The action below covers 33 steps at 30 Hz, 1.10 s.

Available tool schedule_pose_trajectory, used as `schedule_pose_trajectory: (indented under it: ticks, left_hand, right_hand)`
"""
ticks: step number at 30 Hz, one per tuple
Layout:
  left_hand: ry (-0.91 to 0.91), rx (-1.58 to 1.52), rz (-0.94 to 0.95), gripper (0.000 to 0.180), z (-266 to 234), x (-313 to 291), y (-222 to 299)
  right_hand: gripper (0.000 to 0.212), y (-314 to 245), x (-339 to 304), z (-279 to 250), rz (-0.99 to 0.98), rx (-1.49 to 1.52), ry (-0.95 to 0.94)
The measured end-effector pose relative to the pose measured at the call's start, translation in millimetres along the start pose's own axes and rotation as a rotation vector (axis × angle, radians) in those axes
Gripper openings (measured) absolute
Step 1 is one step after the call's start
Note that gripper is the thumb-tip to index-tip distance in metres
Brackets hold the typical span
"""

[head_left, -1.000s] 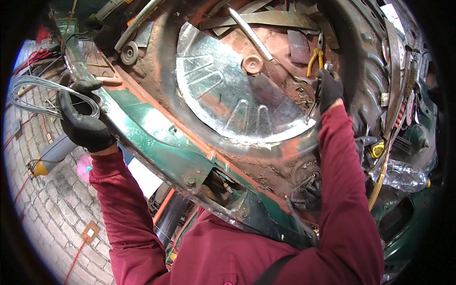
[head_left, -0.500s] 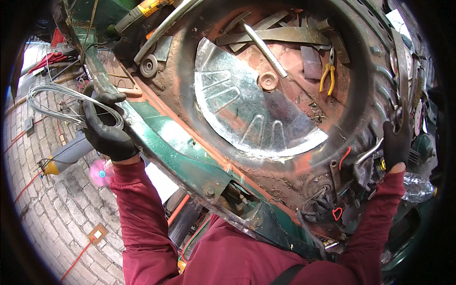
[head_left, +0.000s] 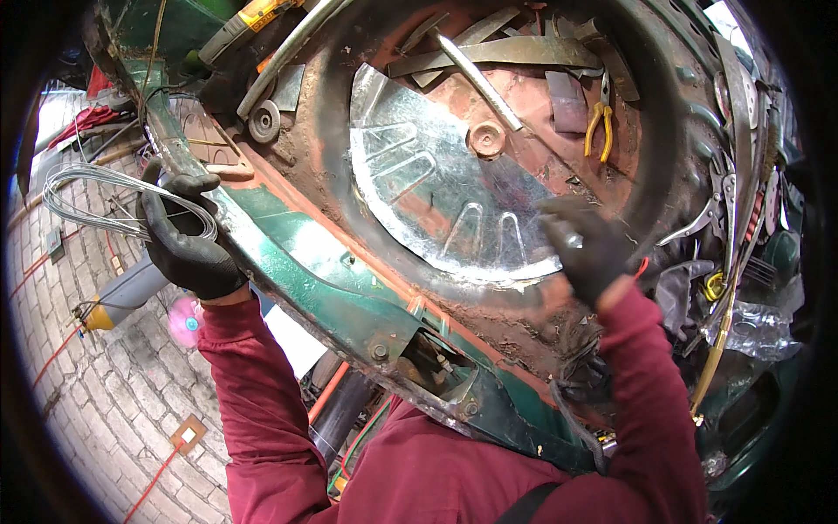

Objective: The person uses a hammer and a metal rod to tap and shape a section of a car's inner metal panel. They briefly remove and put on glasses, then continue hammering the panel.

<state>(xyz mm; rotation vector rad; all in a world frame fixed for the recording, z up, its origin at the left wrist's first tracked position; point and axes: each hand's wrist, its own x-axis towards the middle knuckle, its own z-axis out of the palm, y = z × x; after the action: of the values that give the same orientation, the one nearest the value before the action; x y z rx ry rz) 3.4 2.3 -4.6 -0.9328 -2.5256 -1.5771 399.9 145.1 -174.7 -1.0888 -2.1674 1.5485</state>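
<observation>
My left hand (head_left: 188, 240), in a black glove, is closed round a loose coil of thin silvery wire (head_left: 92, 199) beside the green metal edge at the left. My right hand (head_left: 589, 244), gloved the same way, is over the lower right end of a shiny part-disc of sheet metal (head_left: 393, 188). Its fingers are curled and somewhat blurred. A small bright metallic spot shows at them; what it belongs to I cannot make out. The sheet, with pressed ribs, lies in a round rusty recess around a central hub (head_left: 486, 140).
Yellow-handled pliers (head_left: 599, 131), a metal tube (head_left: 476, 77) and metal strips (head_left: 497, 59) lie in the recess. Locking pliers (head_left: 711, 210) and other tools crowd the right side, near a clear plastic bottle (head_left: 764, 330). A green frame rail (head_left: 305, 288) crosses before me. Brick paving (head_left: 113, 393) lies left.
My right hand has moved left from the tools at the right to the lower right end of the sheet. My left hand still holds the wire coil.
</observation>
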Motion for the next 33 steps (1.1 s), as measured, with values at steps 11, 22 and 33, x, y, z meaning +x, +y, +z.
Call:
schedule_pose_trajectory:
  ticks: [11, 22, 33]
  left_hand:
    - [0.009, -0.004, -0.034, 0.051, 7, 1, 9]
    - [0.011, 0.075, 0.012, 0.050, 4, 1, 5]
    - [0.016, -0.050, -0.069, 0.051, 6, 0, 7]
  right_hand:
    - [0.047, 18, 31, 213, -0.461, -0.479, -0.605]
    - [0.049, -2, 44, 218, -0.358, -0.575, -0.802]
    - [0.037, -20, 65, 257, -0.272, -0.637, -0.703]
